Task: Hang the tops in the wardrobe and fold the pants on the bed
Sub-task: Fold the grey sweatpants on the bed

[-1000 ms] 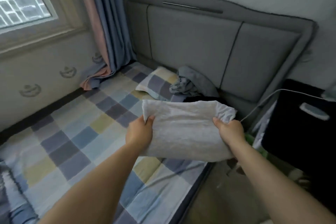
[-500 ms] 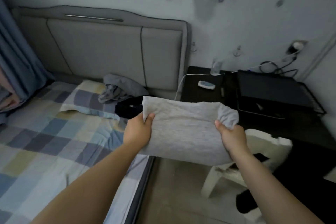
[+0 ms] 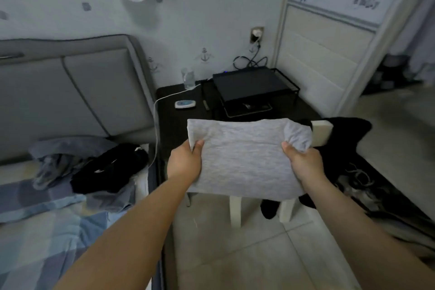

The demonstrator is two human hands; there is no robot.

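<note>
Filling the nine o'clock side of the view, the bed [image 3: 47,231] carries a checked blue, grey and cream cover, with its grey padded headboard [image 3: 70,87] rising toward ten o'clock. On the bed near the headboard lie a crumpled grey-blue garment [image 3: 54,158] and, just beside it toward the bed's edge, a black garment [image 3: 110,167]. At twelve o'clock a dark desk [image 3: 179,122] stands against the wall, bearing a black box on a wire rack [image 3: 249,82], a clear glass [image 3: 188,77] and a small white and blue device [image 3: 185,104] with a white cable running off toward the bed. A white panelled door [image 3: 322,59] stands at two o'clock. Below centre, a white stool [image 3: 322,132] with black clothing [image 3: 341,134] draped over it stands on the tiled floor [image 3: 235,254], mostly hidden behind the cloth in hand.

At centre, folded grey pants [image 3: 244,160] are held in the air above the floor and stool, off the bed, as a flat rectangular bundle. The left hand [image 3: 184,163] has its grip clenched on the bundle's nine o'clock edge, thumb on top. The right hand [image 3: 303,165] has its grip clenched on the three o'clock edge, where the fabric bunches above the thumb.
</note>
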